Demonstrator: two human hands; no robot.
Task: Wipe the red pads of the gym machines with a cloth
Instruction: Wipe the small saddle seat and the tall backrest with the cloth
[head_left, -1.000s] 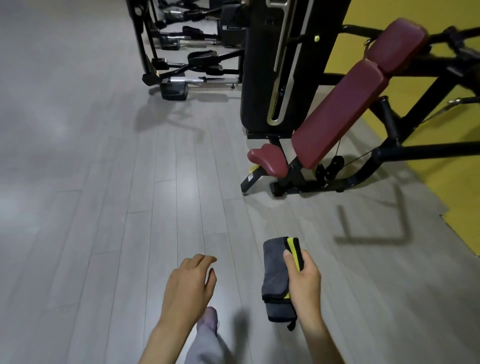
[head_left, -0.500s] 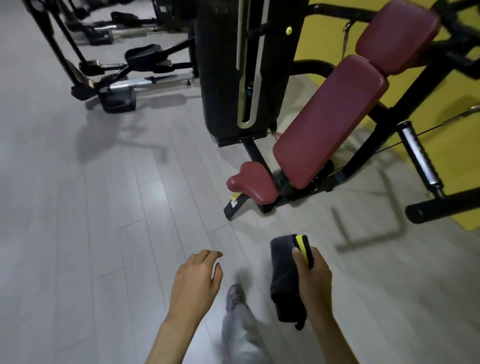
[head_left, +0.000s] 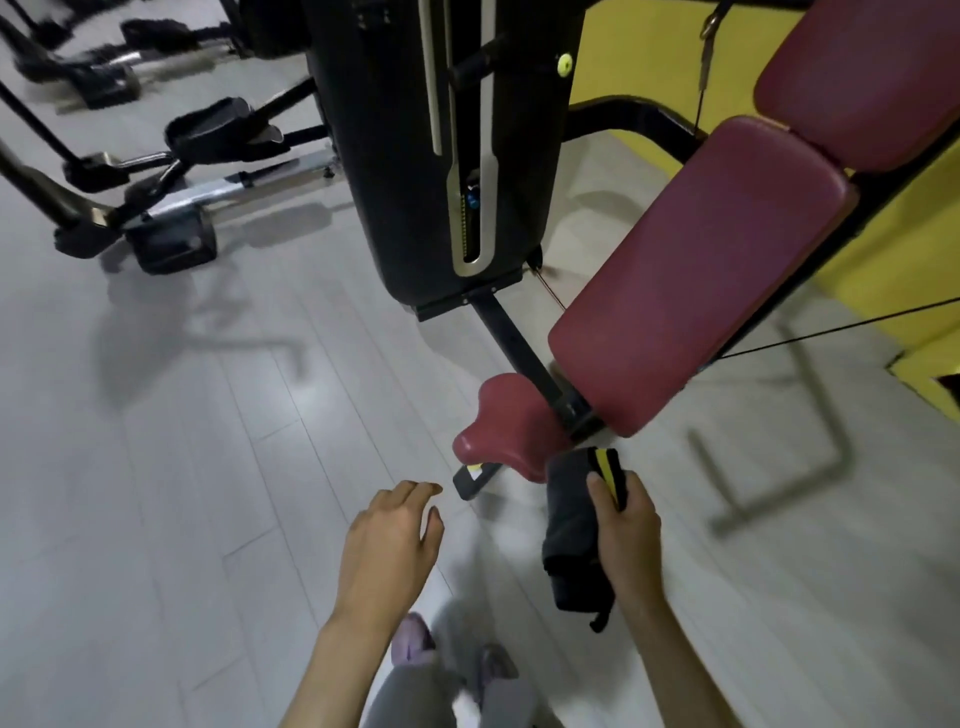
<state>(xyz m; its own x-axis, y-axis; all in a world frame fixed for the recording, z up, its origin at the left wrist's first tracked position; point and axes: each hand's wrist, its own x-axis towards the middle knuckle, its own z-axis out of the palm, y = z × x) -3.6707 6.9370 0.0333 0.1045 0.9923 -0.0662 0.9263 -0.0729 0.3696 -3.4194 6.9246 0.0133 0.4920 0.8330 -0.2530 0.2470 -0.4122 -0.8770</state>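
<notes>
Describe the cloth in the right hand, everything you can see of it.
The cloth is dark grey, soft and looks like microfibre, folded into a thick oblong bundle with a yellow band edged in black near its top end. It hangs roughly upright in the air, gripped along its right side by the right hand, whose thumb presses on the yellow band. A short dark loop or tag dangles from its lower corner. Its top end lies just below the small red seat pad; whether they touch is unclear.
</notes>
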